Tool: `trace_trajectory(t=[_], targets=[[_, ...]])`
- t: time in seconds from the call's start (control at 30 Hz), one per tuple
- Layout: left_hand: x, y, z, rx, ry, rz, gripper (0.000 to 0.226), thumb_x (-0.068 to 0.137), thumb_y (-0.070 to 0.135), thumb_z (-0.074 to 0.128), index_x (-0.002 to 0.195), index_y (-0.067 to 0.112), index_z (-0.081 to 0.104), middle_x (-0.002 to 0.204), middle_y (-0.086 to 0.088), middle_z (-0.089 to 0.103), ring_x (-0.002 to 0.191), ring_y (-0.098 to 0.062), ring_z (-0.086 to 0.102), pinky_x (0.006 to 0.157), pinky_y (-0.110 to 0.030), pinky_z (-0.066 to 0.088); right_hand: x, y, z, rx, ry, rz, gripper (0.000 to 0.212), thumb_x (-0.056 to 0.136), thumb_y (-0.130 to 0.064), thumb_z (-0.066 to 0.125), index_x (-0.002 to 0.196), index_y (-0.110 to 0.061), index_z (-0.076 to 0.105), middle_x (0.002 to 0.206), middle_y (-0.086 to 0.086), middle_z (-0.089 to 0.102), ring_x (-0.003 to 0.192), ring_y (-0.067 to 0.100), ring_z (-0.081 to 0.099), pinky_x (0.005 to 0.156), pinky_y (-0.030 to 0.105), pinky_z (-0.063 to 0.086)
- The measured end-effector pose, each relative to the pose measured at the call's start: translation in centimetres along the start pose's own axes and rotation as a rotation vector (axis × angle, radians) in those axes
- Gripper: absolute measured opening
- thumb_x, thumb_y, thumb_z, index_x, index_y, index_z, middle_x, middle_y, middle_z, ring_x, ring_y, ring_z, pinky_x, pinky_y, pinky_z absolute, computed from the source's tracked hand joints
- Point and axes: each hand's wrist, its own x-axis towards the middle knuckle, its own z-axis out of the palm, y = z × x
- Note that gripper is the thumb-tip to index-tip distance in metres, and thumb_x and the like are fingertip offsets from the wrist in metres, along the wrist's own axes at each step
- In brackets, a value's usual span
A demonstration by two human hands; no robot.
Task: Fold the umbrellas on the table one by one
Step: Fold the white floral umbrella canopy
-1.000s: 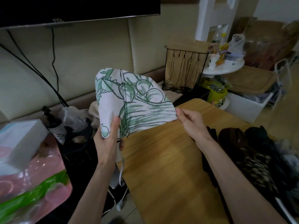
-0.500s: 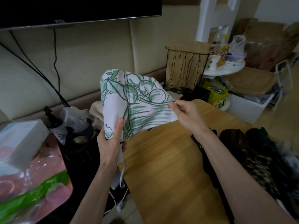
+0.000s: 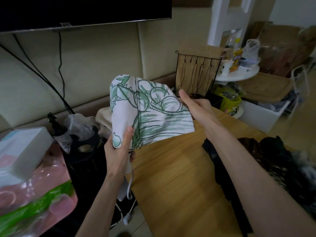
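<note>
A white umbrella with a green plant print is held up over the left end of the wooden table. My left hand grips its lower end, thumb pressed on the cloth, with a white wrist strap hanging below. My right hand is at the canopy's right side, thumb raised, fingers behind the cloth where I cannot see them. A black umbrella lies on the table under my right forearm. Several dark umbrellas are piled at the right.
A black wire rack stands behind the table. A white round stand with bottles and a white bin are at the right. A pink and green package and a white box sit at the left. A TV hangs above.
My right hand has moved from the canopy's lower right edge up and back along its right side. The umbrella has shifted slightly right and closer. My left hand keeps its grip.
</note>
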Motion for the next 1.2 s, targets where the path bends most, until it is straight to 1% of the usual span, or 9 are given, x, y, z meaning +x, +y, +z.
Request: trace_trajectory(t=[0.13, 0.37, 0.57, 0.67, 0.73, 0.83, 0.93, 1.07, 1.2], targets=[[0.0, -0.2, -0.1, 0.035, -0.045, -0.007, 0.041, 0.088, 0.045, 0.077, 0.096, 0.005, 0.070, 0.073, -0.013, 0.050, 0.056, -0.027, 0.043, 0.043, -0.029, 0.041, 0.8, -0.6, 0.9, 0.144, -0.030, -0.002, 0.028, 0.094, -0.045, 0.077, 0.096, -0.018, 0.083, 0.087, -0.004, 0.082, 0.088, 0.014, 0.078, 0.076, 0.025, 0.062], [0.1, -0.1, -0.2, 0.044, -0.048, 0.002, 0.042, 0.085, 0.046, 0.079, 0.091, 0.006, 0.069, 0.067, -0.007, 0.056, 0.052, -0.024, 0.047, 0.042, -0.028, 0.042, 2.1, -0.3, -0.9, 0.074, 0.141, -0.363, 0.006, 0.089, -0.020, 0.085, 0.089, -0.016, 0.080, 0.089, -0.002, 0.082, 0.085, 0.010, 0.077, 0.074, 0.022, 0.060], [0.6, -0.2, -0.9, 0.065, -0.064, 0.016, 0.052, 0.079, 0.058, 0.084, 0.094, 0.010, 0.074, 0.075, -0.015, 0.056, 0.058, -0.028, 0.046, 0.043, -0.028, 0.043, 1.1, -2.7, -3.4, -0.326, -0.309, -0.407, 0.023, 0.090, -0.026, 0.082, 0.111, -0.015, 0.081, 0.101, -0.004, 0.081, 0.087, 0.006, 0.072, 0.081, 0.022, 0.057], [0.9, 0.0, -1.4, 0.090, -0.080, 0.012, 0.042, 0.073, 0.062, 0.083, 0.085, 0.022, 0.075, 0.074, -0.011, 0.059, 0.057, -0.026, 0.051, 0.043, -0.028, 0.043, 1.2, -3.5, -3.5, -0.596, -0.473, -0.338, 0.011, 0.096, -0.034, 0.076, 0.093, -0.041, 0.083, 0.090, -0.008, 0.074, 0.071, 0.002, 0.060, 0.068, 0.022, 0.046], [1.0, 0.1, -1.7, 0.119, -0.090, 0.024, 0.039, 0.074, 0.061, 0.084, 0.083, 0.024, 0.074, 0.072, -0.009, 0.060, 0.055, -0.025, 0.052, 0.044, -0.029, 0.044, 1.9, -3.5, -4.0, -0.825, -0.512, -0.312, 0.038, 0.099, -0.040, 0.070, 0.065, -0.058, 0.072, 0.083, -0.009, 0.061, 0.078, 0.011, 0.053, 0.078, 0.037, 0.046], [1.0, 0.0, -2.0, 0.158, -0.102, 0.032, 0.045, 0.085, 0.050, 0.086, 0.088, 0.008, 0.068, 0.066, -0.009, 0.056, 0.049, -0.025, 0.049, 0.043, -0.029, 0.044, 2.5, -3.2, -5.2, -0.995, -0.434, -0.290, 0.023, 0.102, -0.039, 0.066, 0.083, -0.049, 0.075, 0.104, -0.008, 0.061, 0.107, 0.018, 0.058, 0.110, 0.055, 0.040], [0.9, 0.0, -1.9, 0.172, -0.113, 0.027, 0.041, 0.086, 0.042, 0.080, 0.089, 0.003, 0.066, 0.064, -0.009, 0.054, 0.049, -0.025, 0.047, 0.042, -0.030, 0.044, 2.6, -2.8, -6.0, -0.895, -0.314, -0.353, 0.008, 0.092, -0.035, 0.079, 0.087, -0.029, 0.077, 0.112, -0.002, 0.063, 0.112, 0.023, 0.059, 0.107, 0.049, 0.046], [1.0, -0.2, -1.9, 0.168, -0.122, 0.021, 0.043, 0.088, 0.041, 0.079, 0.095, 0.001, 0.068, 0.068, -0.013, 0.057, 0.051, -0.025, 0.048, 0.043, -0.031, 0.044, 2.0, -2.4, -6.3, -0.712, -0.254, -0.445, 0.033, 0.071, -0.049, 0.088, 0.087, -0.022, 0.080, 0.102, -0.004, 0.067, 0.097, 0.010, 0.063, 0.087, 0.031, 0.047], [0.9, -0.1, -1.8, 0.147, -0.138, 0.019, 0.042, 0.087, 0.042, 0.078, 0.097, 0.002, 0.069, 0.069, -0.013, 0.055, 0.051, -0.025, 0.047, 0.042, -0.029, 0.042, 1.2, -2.0, -6.2, -0.326, -0.384, -0.371, 0.018, 0.091, -0.022, 0.082, 0.087, -0.015, 0.066, 0.097, -0.008, 0.069, 0.095, 0.001, 0.067, 0.081, 0.017, 0.052]])
